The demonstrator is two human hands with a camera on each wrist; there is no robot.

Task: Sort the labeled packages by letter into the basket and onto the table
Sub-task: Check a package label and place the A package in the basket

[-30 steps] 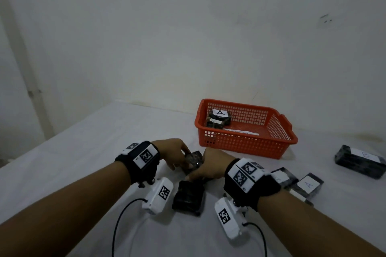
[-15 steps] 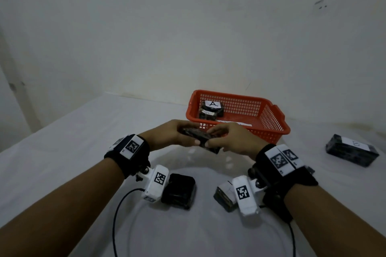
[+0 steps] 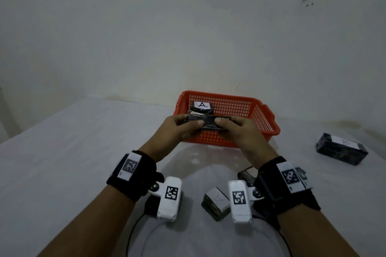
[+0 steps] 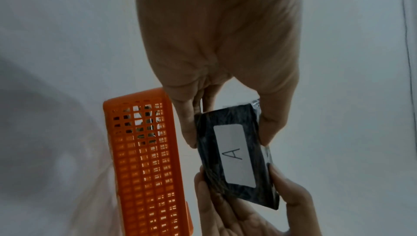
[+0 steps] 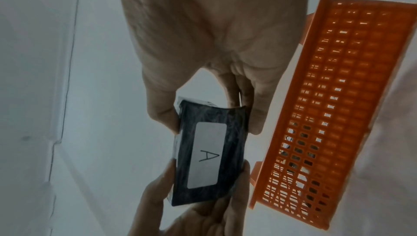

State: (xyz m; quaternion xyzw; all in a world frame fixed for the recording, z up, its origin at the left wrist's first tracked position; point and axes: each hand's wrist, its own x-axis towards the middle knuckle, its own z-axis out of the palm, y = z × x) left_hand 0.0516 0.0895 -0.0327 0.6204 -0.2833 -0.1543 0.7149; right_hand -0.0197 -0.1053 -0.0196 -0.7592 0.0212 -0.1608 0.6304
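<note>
Both hands hold one black package point(image 3: 205, 122) in the air just in front of the orange basket point(image 3: 266, 123). My left hand point(image 3: 183, 126) pinches its left end and my right hand point(image 3: 236, 129) pinches its right end. The wrist views show its underside with a white label marked A point(image 4: 234, 154) point(image 5: 206, 154). Inside the basket lies another package labelled A point(image 3: 201, 106). On the table below my right wrist sits a third package labelled A point(image 3: 216, 204). A black package with a faint letter on its label point(image 3: 342, 151) lies at the right.
A dark package point(image 3: 151, 204) sits partly hidden under the left wrist camera. Another wrapped item point(image 3: 246, 175) peeks out beside my right wrist. Cables point(image 3: 133, 233) run from the wrist cameras toward me. White table point(image 3: 73, 152) meets a bare wall behind the basket.
Both hands lifted the package off the table and carried it forward and up to the basket's front edge. The packages left on the table stayed put.
</note>
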